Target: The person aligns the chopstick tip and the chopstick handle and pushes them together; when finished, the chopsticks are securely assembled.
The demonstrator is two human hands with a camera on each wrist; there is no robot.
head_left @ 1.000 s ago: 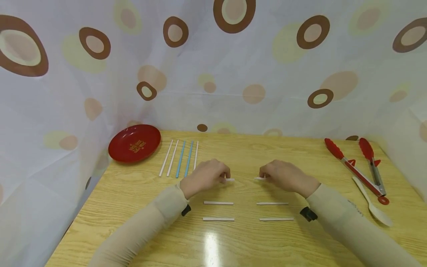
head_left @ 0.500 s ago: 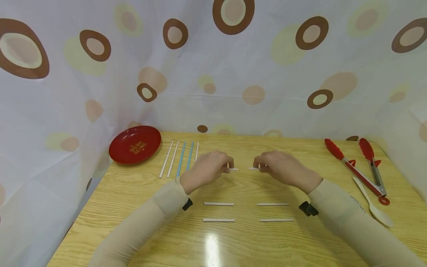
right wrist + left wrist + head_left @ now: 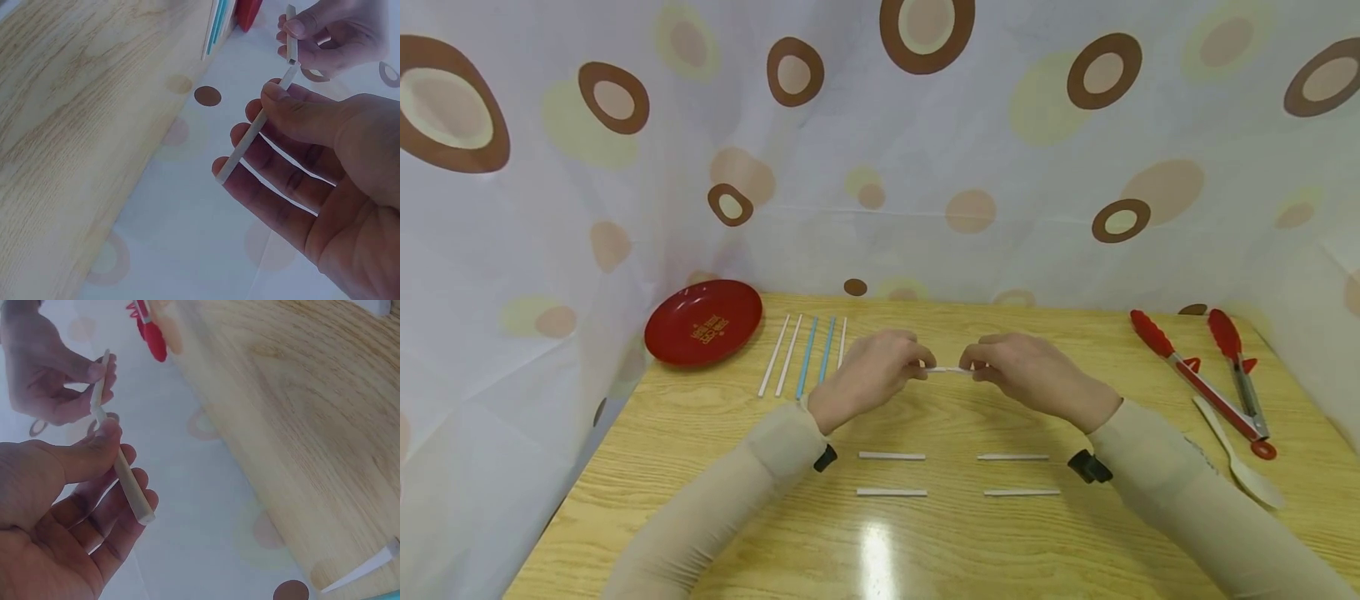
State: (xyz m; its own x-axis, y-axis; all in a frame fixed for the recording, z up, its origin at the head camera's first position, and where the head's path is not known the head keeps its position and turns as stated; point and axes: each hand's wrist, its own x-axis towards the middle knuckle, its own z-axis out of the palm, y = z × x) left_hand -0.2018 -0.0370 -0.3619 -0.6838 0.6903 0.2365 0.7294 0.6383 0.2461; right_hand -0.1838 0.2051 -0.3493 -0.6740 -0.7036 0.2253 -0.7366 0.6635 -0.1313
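My left hand [image 3: 878,371] pinches a short white chopstick piece [image 3: 130,487] between thumb and fingers. My right hand [image 3: 1033,375] pinches another slim chopstick piece [image 3: 247,140], the fingers spread along its length. Both are held over the far half of the table, and the inner ends of the two pieces meet in the middle, at a slight angle in the wrist views. Nearer on the wooden table [image 3: 955,542] lie two short white sticks [image 3: 892,457] on the left and two matching short sticks [image 3: 1012,457] on the right, all crosswise.
Long white and blue chopsticks [image 3: 806,358] lie in a row at the back left, partly behind my left hand. Beside them is a red plate [image 3: 703,321]. On the right lie red-tipped tongs [image 3: 1213,400] and a pale spoon [image 3: 1232,458]. A patterned curtain [image 3: 880,242] stands behind the table.
Both hands have moved away from me, up off the near side, and toward each other. The gap between the two chopstick pieces has closed until their ends meet.
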